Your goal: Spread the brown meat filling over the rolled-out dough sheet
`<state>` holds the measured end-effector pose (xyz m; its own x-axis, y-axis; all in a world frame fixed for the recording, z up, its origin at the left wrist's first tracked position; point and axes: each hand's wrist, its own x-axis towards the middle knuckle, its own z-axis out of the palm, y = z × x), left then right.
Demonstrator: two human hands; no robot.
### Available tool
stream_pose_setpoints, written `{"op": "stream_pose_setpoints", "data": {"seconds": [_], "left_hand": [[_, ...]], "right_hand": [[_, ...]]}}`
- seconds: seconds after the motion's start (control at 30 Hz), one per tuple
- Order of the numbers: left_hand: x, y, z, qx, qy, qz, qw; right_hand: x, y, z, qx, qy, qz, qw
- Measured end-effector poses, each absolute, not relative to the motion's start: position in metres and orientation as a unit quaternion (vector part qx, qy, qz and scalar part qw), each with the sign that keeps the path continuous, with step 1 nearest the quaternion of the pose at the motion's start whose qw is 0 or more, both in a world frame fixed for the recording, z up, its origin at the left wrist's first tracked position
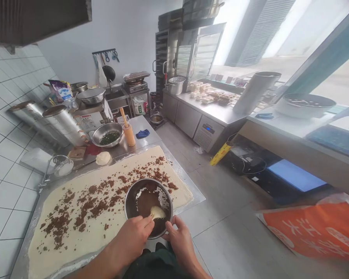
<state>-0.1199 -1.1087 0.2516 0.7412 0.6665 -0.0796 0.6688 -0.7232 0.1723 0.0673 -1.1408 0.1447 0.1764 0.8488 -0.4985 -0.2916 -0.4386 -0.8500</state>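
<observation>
A steel bowl (129,215) with brown residue inside is tilted above the near edge of a wide dough sheet (66,203). My right hand (180,236) grips its rim on the right, thumb and fingers closed on the edge. Inside the bowl is a pale, rounded, dough-like lump (158,212); my left hand (136,234) is closed on its narrow end. Whether that lump is dough or a spoon is hard to make out. Brown crumbly filling (97,205) lies scattered across the sheet.
Behind the sheet stand a dough ball (103,158), a bowl of chopped greens (107,131), a wooden rolling pin (128,133) and a blue cloth (142,134). To the right, an orange sack (314,228) sits beyond the floor. A steel counter (189,112) runs along the windows.
</observation>
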Motion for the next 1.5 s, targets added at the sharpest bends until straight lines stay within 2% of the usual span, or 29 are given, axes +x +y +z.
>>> {"op": "stream_pose_setpoints", "data": {"seconds": [0.07, 0.17, 0.3, 0.4, 0.57, 0.67, 0.73, 0.83, 0.9, 1.07, 1.23, 1.4, 1.5], "left_hand": [[-0.131, -1.114, 0.253, 0.913, 0.386, 0.007, 0.132], [-0.142, -1.122, 0.249, 0.904, 0.411, 0.03, 0.114], [-0.131, -1.13, 0.237, 0.904, 0.421, -0.059, 0.055], [-0.118, -1.133, 0.238, 0.892, 0.425, -0.126, 0.085], [-0.118, -1.129, 0.256, 0.885, 0.447, -0.117, 0.057], [-0.123, -1.12, 0.264, 0.877, 0.448, -0.135, 0.11], [-0.126, -1.113, 0.263, 0.867, 0.475, -0.109, 0.103], [-0.126, -1.111, 0.251, 0.843, 0.53, -0.089, -0.018], [-0.126, -1.118, 0.24, 0.85, 0.511, -0.112, -0.062], [-0.131, -1.123, 0.237, 0.892, 0.444, -0.079, -0.036], [-0.135, -1.111, 0.233, 0.882, 0.455, -0.056, -0.106], [-0.128, -1.129, 0.231, 0.926, 0.375, -0.031, -0.019], [-0.126, -1.116, 0.235, 0.909, 0.414, -0.008, -0.057]], "right_hand": [[0.069, -1.141, 0.145, -0.6, -0.233, 0.603, 0.472], [0.07, -1.141, 0.146, -0.625, -0.244, 0.587, 0.454], [0.07, -1.141, 0.149, -0.615, -0.239, 0.591, 0.464], [0.068, -1.141, 0.15, -0.604, -0.233, 0.599, 0.471], [0.066, -1.141, 0.153, -0.592, -0.221, 0.613, 0.474], [0.067, -1.142, 0.156, -0.592, -0.23, 0.616, 0.466], [0.067, -1.143, 0.158, -0.605, -0.241, 0.608, 0.455], [0.068, -1.144, 0.158, -0.615, -0.252, 0.596, 0.451], [0.067, -1.144, 0.158, -0.615, -0.25, 0.595, 0.454], [0.067, -1.143, 0.157, -0.605, -0.225, 0.607, 0.463], [0.066, -1.144, 0.154, -0.624, -0.226, 0.599, 0.449], [0.063, -1.144, 0.15, -0.578, -0.198, 0.626, 0.485], [0.064, -1.143, 0.15, -0.603, -0.211, 0.614, 0.463]]}}
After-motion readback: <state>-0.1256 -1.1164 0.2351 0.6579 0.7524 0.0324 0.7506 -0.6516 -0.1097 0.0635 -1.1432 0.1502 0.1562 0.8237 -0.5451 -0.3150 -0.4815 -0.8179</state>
